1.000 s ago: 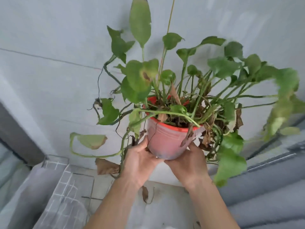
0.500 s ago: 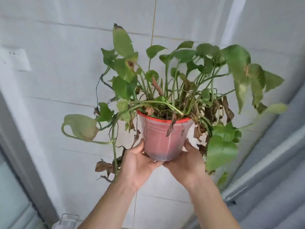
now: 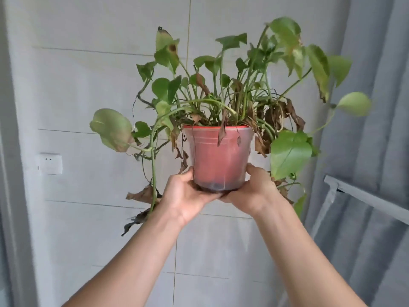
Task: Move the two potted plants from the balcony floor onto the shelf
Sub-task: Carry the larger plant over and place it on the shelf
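Note:
A potted plant in a red plastic pot (image 3: 219, 158) is held up in the air in front of a white tiled wall, upright. Its green heart-shaped leaves (image 3: 287, 151) and several dry brown ones spread wide, with a long stem trailing down on the left. My left hand (image 3: 186, 196) cups the pot's base from the left. My right hand (image 3: 254, 191) cups it from the right. Both arms are stretched forward and up. A second potted plant is not in view.
A white wall socket (image 3: 49, 163) sits on the tiled wall at the left. A grey door or window frame (image 3: 11, 173) runs down the left edge. At the right, a grey metal rail (image 3: 365, 196) juts out before grey curtain-like panels (image 3: 376, 107).
Both hands have lifted the pot higher, and the view has tilted up from the floor to the wall. The floor and the objects on it have dropped out of sight; the socket and rail have appeared.

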